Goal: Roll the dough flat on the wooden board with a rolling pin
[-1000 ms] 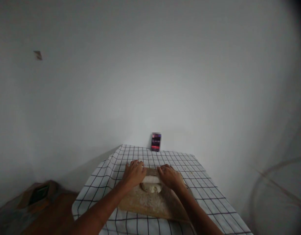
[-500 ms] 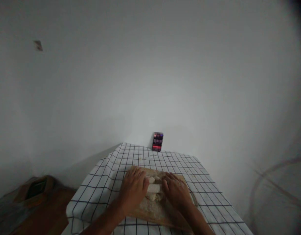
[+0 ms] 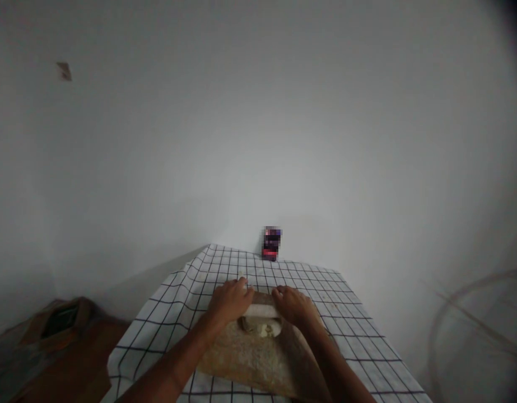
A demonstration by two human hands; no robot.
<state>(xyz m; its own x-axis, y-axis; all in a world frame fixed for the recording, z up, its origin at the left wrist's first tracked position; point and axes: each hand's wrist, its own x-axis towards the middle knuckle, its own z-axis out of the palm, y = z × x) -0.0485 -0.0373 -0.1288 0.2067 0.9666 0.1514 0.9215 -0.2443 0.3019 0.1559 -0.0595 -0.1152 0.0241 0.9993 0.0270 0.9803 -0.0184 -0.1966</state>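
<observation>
A wooden board (image 3: 250,361) dusted with flour lies on a table covered by a white cloth with black checks (image 3: 325,305). A pale rolling pin (image 3: 262,309) lies across the far part of the board, over a lump of dough (image 3: 264,330). My left hand (image 3: 229,299) presses on the pin's left end and my right hand (image 3: 294,305) presses on its right end. Both palms face down with fingers bent over the pin. Most of the dough is hidden under the pin and my hands.
A small dark box (image 3: 271,244) with red and purple print stands at the table's far edge against the white wall. A brown wooden piece of furniture (image 3: 60,347) sits low at the left. A faint curved wire shape (image 3: 464,313) shows at the right.
Both hands pulled the pin back toward me over the dough, then pushed it away again to the board's far part. The view shifted slightly.
</observation>
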